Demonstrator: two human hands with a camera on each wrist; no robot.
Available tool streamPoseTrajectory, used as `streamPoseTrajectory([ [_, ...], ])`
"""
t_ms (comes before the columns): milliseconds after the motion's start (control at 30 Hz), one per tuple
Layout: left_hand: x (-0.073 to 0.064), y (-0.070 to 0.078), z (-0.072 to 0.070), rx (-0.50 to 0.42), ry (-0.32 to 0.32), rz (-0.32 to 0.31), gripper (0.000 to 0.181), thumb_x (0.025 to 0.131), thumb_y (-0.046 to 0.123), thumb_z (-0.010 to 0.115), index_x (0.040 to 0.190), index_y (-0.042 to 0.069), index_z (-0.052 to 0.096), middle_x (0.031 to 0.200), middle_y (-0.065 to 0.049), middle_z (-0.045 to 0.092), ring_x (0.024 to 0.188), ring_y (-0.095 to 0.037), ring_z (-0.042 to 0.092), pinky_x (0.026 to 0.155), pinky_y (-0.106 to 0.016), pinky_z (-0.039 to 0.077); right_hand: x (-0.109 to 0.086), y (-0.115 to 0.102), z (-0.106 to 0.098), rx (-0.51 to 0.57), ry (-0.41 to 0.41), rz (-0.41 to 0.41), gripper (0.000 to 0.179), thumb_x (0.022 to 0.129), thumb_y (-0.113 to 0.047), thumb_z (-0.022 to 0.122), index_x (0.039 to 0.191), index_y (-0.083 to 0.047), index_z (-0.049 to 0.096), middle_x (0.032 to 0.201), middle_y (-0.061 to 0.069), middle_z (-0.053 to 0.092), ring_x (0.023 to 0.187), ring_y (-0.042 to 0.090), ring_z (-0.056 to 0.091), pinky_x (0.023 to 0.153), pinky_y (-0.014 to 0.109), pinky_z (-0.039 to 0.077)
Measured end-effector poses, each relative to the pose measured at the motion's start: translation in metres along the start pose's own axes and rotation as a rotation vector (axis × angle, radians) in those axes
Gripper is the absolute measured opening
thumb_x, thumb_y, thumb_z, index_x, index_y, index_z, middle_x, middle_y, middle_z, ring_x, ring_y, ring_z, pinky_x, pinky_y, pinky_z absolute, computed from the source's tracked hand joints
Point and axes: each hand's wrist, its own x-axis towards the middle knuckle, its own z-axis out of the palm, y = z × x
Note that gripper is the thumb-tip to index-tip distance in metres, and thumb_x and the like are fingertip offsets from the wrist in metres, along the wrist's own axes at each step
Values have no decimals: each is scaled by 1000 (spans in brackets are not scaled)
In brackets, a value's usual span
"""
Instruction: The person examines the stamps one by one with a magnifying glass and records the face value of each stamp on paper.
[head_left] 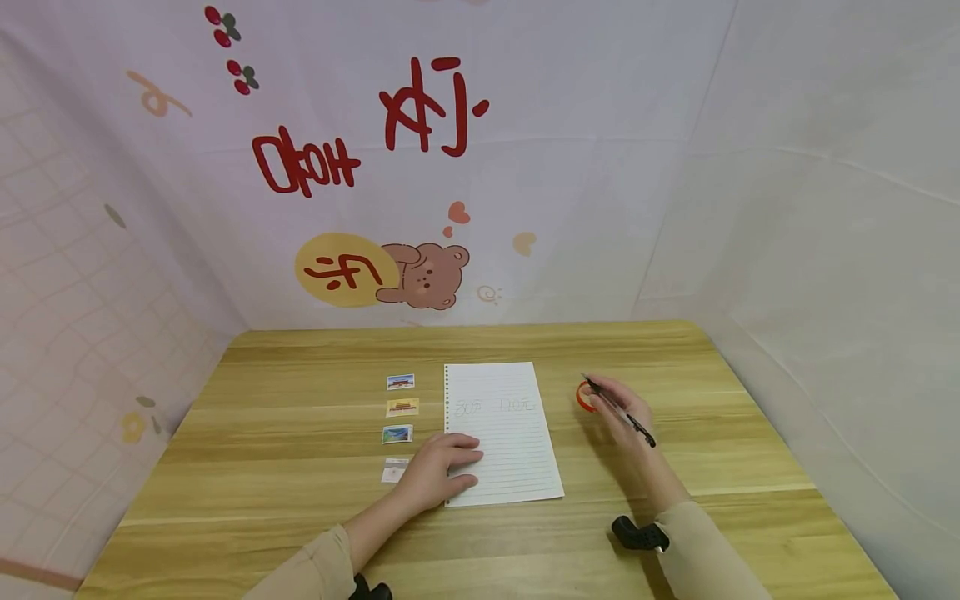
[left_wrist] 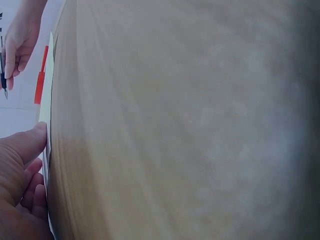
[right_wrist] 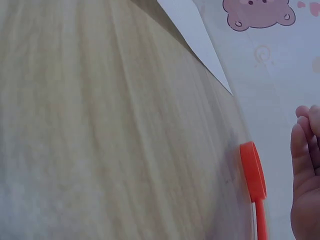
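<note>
A lined sheet of paper (head_left: 502,467) with handwritten figures near its top lies on the table. My left hand (head_left: 438,468) rests on its left edge, fingers extended over the lines. Off the sheet's right side, my right hand (head_left: 621,410) holds a black pen (head_left: 637,427) between thumb and fingers, raised above the table with the tip pointing away. Beneath that hand lies a red magnifying glass (right_wrist: 254,170), its handle largely covered in the head view. Left of the paper stands a column of several postage stamps (head_left: 401,407); the nearest stamp (head_left: 393,472) is partly covered by my left hand.
The wooden table (head_left: 270,467) meets a printed cloth backdrop (head_left: 570,167) at its far edge, with cloth at both sides too. Black wrist devices (head_left: 637,533) sit at the sleeves, close over the tabletop.
</note>
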Motion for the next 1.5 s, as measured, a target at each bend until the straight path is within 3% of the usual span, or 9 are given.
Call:
streamPoseTrajectory([
  [167,0,0,0,4,5,10,36,84,15,80,119,7,73,127,-4,65,120,-26,55,99,-45,46,-3,-2,-5,-27,-37,-10,34,93,16,56,126,21,54,108,30,67,101,13,68,81,21,55],
  [400,0,-1,0,10,14,27,36,84,15,80,119,7,73,127,-4,65,119,-27,55,98,-45,46,-4,6,-19,34,-111,16,35,98,12,48,133,20,47,117,24,67,92,11,69,79,29,57],
  [533,0,-2,0,11,2,15,37,84,17,80,120,8,73,128,-3,64,120,-25,54,99,-44,46,-5,7,-26,87,-108,104,37,103,1,46,137,15,46,119,17,68,92,12,67,82,31,57],
  [633,0,-2,0,8,-9,-4,37,85,19,80,120,9,73,129,-2,64,120,-24,54,99,-44,46,-5,4,-30,195,-91,204,41,106,-8,45,142,12,42,120,10,69,98,10,65,87,27,54],
  [800,0,-1,-1,10,-22,-20,37,86,20,79,121,10,73,129,-1,63,121,-24,54,100,-43,45,-5,0,-36,288,-33,285,44,104,-8,50,144,9,41,114,3,72,105,9,63,85,18,51],
  [967,0,-2,0,23,-21,-3,37,85,18,80,120,9,73,128,-2,64,119,-25,54,99,-43,46,-4,-3,-47,163,24,313,44,101,-8,56,143,4,47,107,-4,73,83,11,64,67,18,52],
  [1167,0,0,-1,25,-26,2,37,85,17,79,120,8,73,129,-3,64,120,-25,55,99,-44,46,-6,-7,-64,59,86,341,48,100,-8,59,141,8,41,106,0,74,81,7,66,67,20,52],
  [1267,1,1,-2,24,-34,-9,36,86,17,79,120,8,73,129,-2,64,120,-25,54,99,-44,46,-7,-11,-72,-1,99,355,49,100,-9,59,141,10,40,104,-4,74,81,3,64,67,18,51],
  [1500,1,4,-4,27,-46,-22,37,86,17,78,121,8,72,130,-2,63,121,-25,53,100,-44,45,-8,-14,-89,-328,128,358,45,100,-17,60,138,7,52,106,-5,73,85,-2,60,67,19,51],
])
